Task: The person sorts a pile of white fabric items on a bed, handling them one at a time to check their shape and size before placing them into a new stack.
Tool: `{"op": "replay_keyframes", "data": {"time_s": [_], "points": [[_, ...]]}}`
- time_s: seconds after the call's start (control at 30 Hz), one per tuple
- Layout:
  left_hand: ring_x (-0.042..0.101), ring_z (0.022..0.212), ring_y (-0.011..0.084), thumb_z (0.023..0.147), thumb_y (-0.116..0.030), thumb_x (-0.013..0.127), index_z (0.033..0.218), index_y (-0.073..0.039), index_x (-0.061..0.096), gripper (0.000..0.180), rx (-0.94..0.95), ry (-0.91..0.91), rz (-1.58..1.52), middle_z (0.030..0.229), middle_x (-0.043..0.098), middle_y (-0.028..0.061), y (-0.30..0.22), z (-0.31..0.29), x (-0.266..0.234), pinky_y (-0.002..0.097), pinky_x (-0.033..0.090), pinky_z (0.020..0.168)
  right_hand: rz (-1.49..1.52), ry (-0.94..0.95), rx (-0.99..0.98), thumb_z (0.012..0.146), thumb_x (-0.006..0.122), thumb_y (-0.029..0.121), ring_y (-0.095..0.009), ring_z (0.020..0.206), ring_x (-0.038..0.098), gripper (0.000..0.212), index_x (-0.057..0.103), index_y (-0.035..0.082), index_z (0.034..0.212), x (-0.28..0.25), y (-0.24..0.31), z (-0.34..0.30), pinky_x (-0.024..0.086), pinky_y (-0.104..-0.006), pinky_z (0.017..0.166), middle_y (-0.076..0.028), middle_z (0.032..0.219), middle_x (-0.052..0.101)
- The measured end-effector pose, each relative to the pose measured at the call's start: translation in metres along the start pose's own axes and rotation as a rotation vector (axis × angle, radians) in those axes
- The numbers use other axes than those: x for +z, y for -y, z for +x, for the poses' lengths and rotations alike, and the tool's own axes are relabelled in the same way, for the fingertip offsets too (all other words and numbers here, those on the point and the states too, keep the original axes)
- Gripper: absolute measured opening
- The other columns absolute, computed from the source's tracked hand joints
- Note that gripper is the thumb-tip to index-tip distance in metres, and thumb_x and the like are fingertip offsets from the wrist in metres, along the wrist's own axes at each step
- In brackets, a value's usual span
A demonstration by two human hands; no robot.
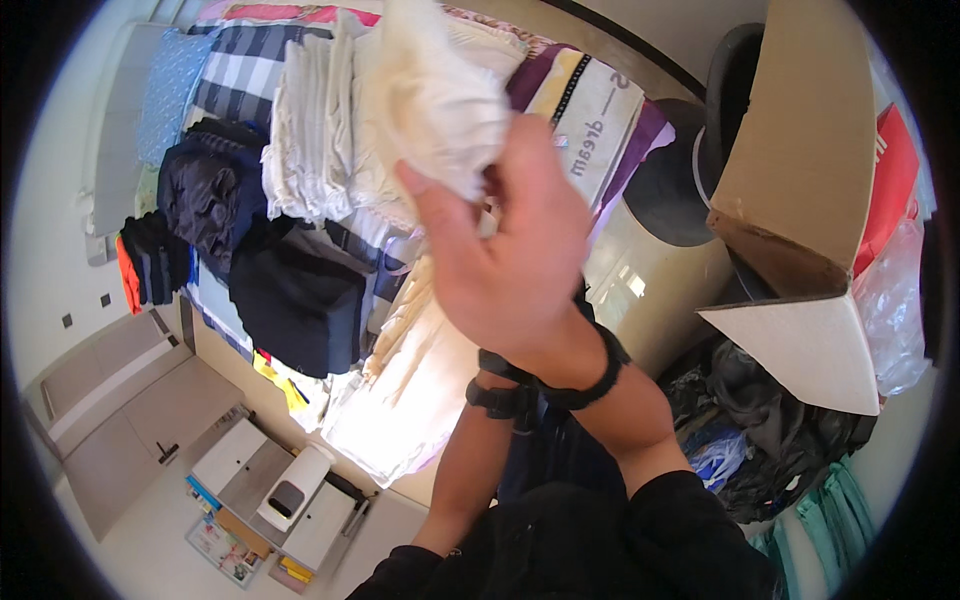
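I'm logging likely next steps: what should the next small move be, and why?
Probably lower the cloth to the bed and smooth it: the right hand holds it up, loose and rumpled, while the white pile beyond lies folded in layers.

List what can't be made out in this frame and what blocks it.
All in the head view:
- Left hand: hidden behind the right hand and wrist; its grip can't be told.
- Soft white cloth: blurred, top cut off by the upper edge; full shape unclear.
- Brown cardboard box: cut off by the upper edge.
- Crumpled black plastic heap: whatever is underneath is hidden by the plastic itself.
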State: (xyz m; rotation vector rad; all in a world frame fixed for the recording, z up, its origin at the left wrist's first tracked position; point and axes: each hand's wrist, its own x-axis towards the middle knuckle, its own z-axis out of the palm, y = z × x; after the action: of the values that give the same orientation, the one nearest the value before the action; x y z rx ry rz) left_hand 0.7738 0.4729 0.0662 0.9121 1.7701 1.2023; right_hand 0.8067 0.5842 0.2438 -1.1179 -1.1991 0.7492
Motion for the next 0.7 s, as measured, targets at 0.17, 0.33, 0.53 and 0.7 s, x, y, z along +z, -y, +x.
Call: {"op": "replay_keyframes", "data": {"time_s": [0.17,0.33,0.53,0.7], "points": [[0.064,0.093,0.0315,0.078,0.006,0.062,0.108,0.001,0.061,0.031,0.213,-0.236,0.085,0.103,0.064,0.0158,-0.035,-0.012,-0.045,0.0347,0.051,0.082,-0.338,-0.278,-0.291,0.083,0.071,0.006,-0.015,0.082,0.061,0.030,0.056,-0.004,0.108,-0.034,0.054,-0.010,0.052,-0.0263,0.072,-0.012,0.096,0.064],[0.065,0.088,0.0311,0.075,0.010,0.058,0.100,0.000,0.064,0.028,0.371,-0.174,0.209,0.096,0.066,0.0150,-0.063,-0.053,-0.104,0.0336,0.052,0.078,-0.591,-0.193,-0.514,0.083,0.074,0.019,-0.018,0.072,0.068,0.029,0.066,-0.005,0.095,-0.093,0.109,0.005,0.058,-0.0268,0.068,-0.016,0.090,0.069],[0.066,0.088,0.0312,0.072,0.012,0.056,0.099,0.000,0.065,0.031,0.413,-0.135,0.196,0.096,0.067,0.0159,-0.092,-0.126,-0.207,0.0329,0.052,0.079,-0.178,-0.234,-0.121,0.089,0.063,0.010,-0.023,0.086,0.068,0.027,0.059,-0.006,0.110,-0.105,0.131,-0.026,0.061,-0.0340,0.073,-0.018,0.102,0.066],[0.067,0.085,0.0284,0.075,0.008,0.061,0.099,0.000,0.066,0.025,0.295,-0.080,0.242,0.094,0.068,0.0141,-0.097,-0.204,-0.288,0.0310,0.052,0.077,-0.107,-0.009,0.197,0.092,0.058,0.007,-0.021,0.089,0.065,0.025,0.058,-0.005,0.113,-0.101,0.130,-0.090,0.056,-0.0327,0.076,-0.013,0.102,0.064]]}}
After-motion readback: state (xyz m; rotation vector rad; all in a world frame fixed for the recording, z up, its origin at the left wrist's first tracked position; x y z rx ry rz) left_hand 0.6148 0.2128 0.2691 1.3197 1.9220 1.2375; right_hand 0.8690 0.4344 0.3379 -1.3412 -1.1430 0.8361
